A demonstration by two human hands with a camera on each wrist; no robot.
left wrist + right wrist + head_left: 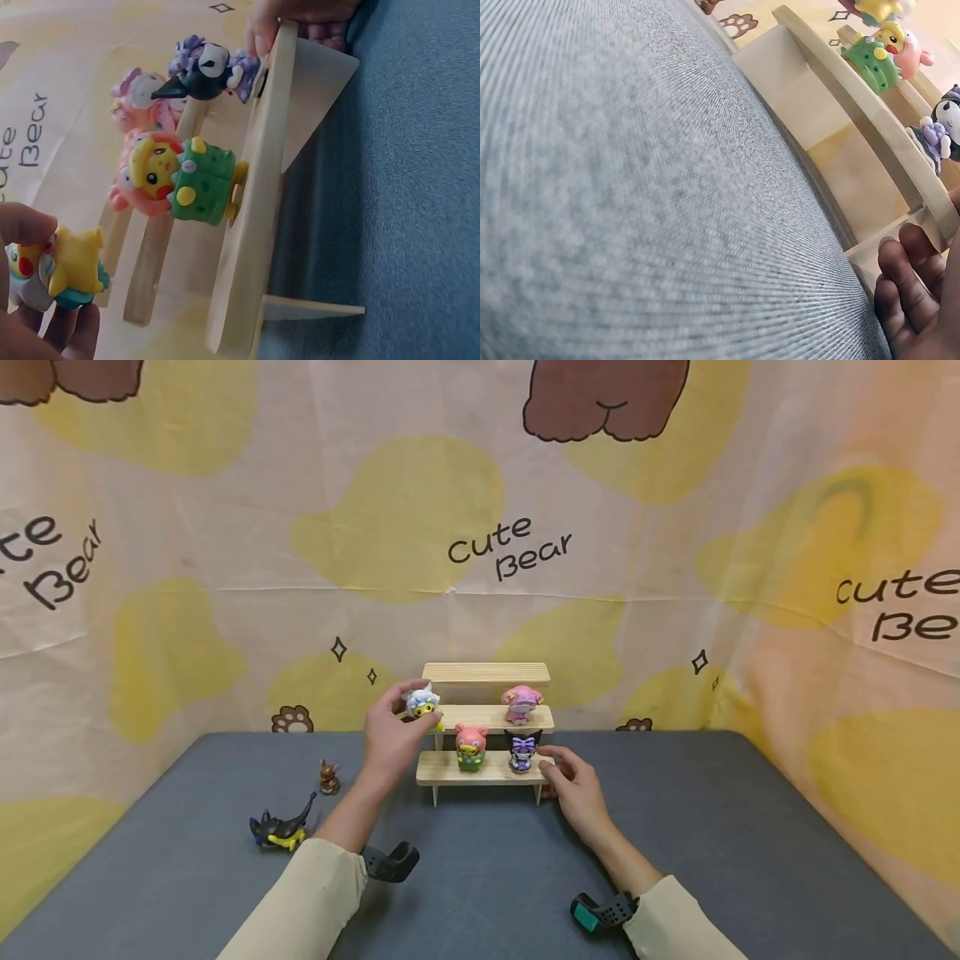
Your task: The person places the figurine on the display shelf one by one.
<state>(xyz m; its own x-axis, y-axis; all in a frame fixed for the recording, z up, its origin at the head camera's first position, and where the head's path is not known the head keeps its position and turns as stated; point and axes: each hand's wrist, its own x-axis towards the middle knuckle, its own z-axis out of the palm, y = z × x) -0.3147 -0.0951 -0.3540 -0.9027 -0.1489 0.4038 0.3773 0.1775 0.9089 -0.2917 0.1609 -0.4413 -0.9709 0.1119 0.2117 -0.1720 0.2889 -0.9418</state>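
Observation:
My left hand [392,737] pinches a small yellow figurine with a pale hood [73,259] between thumb and fingers, at the left end of the middle tier. The wooden three-step display stand [439,768] is on the table. At its bottom tier's right end my right hand [576,785] grips the edge, with some fingers below the board. A pink-hooded figurine in green [206,180] and a black-and-purple figurine [522,750] stand on the bottom tier. On the middle tier's right side is a pink figurine [521,703].
A black-and-yellow figurine [279,830] lies on the grey table [480,877] at left, close to my left forearm. Behind it stands a small brown figurine [328,777]. A printed cloth backdrop [405,518] hangs behind the table.

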